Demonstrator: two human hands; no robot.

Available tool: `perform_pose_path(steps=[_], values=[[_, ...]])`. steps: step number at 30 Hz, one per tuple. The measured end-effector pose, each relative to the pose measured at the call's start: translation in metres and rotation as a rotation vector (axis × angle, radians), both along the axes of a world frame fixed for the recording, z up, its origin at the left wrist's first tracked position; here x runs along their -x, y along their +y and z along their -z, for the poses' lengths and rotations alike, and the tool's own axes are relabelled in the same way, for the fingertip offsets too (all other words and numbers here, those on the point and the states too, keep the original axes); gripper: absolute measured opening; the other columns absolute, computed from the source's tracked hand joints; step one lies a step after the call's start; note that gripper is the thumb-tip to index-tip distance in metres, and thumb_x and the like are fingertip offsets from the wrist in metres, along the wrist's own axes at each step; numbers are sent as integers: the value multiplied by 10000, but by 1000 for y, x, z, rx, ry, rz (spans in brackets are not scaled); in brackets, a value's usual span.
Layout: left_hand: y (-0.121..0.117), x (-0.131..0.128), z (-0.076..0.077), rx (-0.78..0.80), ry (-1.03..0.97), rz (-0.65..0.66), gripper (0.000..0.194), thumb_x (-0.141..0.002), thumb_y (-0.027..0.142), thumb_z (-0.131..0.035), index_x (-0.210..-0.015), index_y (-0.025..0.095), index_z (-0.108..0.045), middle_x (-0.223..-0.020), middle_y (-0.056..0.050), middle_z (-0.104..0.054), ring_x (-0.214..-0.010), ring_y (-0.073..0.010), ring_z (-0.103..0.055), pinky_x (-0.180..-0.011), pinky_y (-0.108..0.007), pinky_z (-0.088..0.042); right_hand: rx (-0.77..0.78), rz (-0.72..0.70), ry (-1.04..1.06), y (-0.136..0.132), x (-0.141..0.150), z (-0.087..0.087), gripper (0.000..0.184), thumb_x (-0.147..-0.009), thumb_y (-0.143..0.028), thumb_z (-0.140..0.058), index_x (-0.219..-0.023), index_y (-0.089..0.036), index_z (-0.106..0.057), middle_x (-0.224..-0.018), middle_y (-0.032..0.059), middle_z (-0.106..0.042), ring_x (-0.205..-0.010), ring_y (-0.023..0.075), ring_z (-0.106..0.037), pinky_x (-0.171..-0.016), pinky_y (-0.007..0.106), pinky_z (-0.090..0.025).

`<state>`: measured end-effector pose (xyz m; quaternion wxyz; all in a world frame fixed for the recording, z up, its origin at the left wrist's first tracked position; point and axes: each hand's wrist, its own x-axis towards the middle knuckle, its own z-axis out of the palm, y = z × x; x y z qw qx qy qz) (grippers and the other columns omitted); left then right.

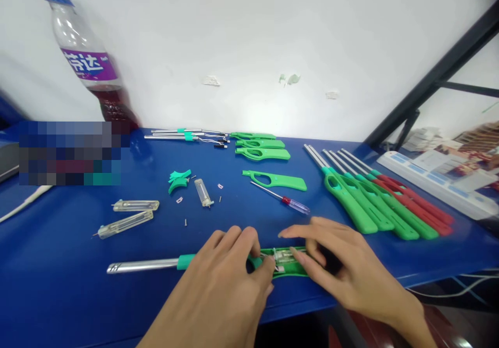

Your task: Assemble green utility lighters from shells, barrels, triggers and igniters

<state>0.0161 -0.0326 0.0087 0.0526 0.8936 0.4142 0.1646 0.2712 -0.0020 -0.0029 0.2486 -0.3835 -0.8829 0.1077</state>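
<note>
A half-assembled stick lighter lies across the front of the table, its metal tube point(142, 266) pointing left and its green handle shell point(288, 271) open upward. A clear fuel tank point(286, 255) sits inside the shell, with thin wire and a small white piece beside it. My left hand point(228, 267) is closed over the lighter where tube and handle meet, thumb and index finger pinching near the trigger opening. My right hand point(346, 265) has its fingers apart; the thumb touches the tank and the index finger is raised. The handle's right end is hidden behind this hand.
Behind are loose clear tanks point(135, 205), teal triggers point(179, 180), small screws, a screwdriver point(290, 203), green shell halves point(276, 180) and metal tubes with wires point(171, 137). Assembled lighters point(354, 208) lie right, near a power strip point(436, 184). A drink bottle point(88, 62) stands back left.
</note>
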Motion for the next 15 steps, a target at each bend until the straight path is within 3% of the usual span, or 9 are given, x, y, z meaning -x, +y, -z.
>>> perform_pose_path(steps=[3, 5, 9, 10, 12, 15], values=[[0, 0, 1, 0, -7, -1, 287, -1039, 113, -451, -1143, 206, -701, -1126, -72, -638, -992, -273, -638, -874, -501, -593, -33, 33, -18, -3, -3, 2, 267, -1085, -270, -562, -1340, -324, -624, -895, -68, -747, -809, 124, -734, -1082, 343, -489], [0, -1, 2, 12, -15, -3, 293, -1042, 111, -453, -1158, 213, -702, -1130, -72, -634, -1000, -275, -635, -872, -497, -593, -98, 69, 25, -2, -6, 0, 241, -1092, -249, -531, -1279, -340, -653, -1107, -42, -800, -996, 159, -765, -1076, 353, -501], [0, -4, 5, 23, -32, 1, 278, -1052, 133, -488, -1193, 230, -708, -1156, -72, -638, -1042, -288, -630, -885, -490, -589, -231, 184, 32, 22, -14, -18, 245, -1101, -206, -492, -1238, -289, -676, -868, -27, -772, -720, 142, -736, -711, 271, -583], [0, -6, 6, 7, -34, -1, 278, -1053, 139, -500, -1216, 231, -706, -1164, -75, -642, -1053, -293, -629, -893, -494, -588, -262, 195, -52, 33, -15, -23, 255, -1112, -220, -471, -1268, -264, -667, -893, -4, -779, -766, 161, -749, -723, 290, -599], [1, -9, 8, -30, -39, -6, 272, -1049, 146, -524, -1238, 221, -704, -1153, -80, -653, -1039, -299, -633, -882, -494, -590, -261, 159, -158, 58, -17, -32, 273, -1109, -248, -483, -1293, -231, -684, -1144, 71, -800, -1028, 242, -770, -896, 406, -625], [4, -11, 6, -36, -14, -3, 277, -1038, 142, -554, -1267, 206, -696, -1148, -83, -680, -1036, -306, -652, -877, -499, -599, -228, 32, -316, 91, -18, -35, 363, -1105, -214, -453, -1392, -231, -674, -1358, 97, -753, -1240, 283, -723, -1049, 496, -599]])
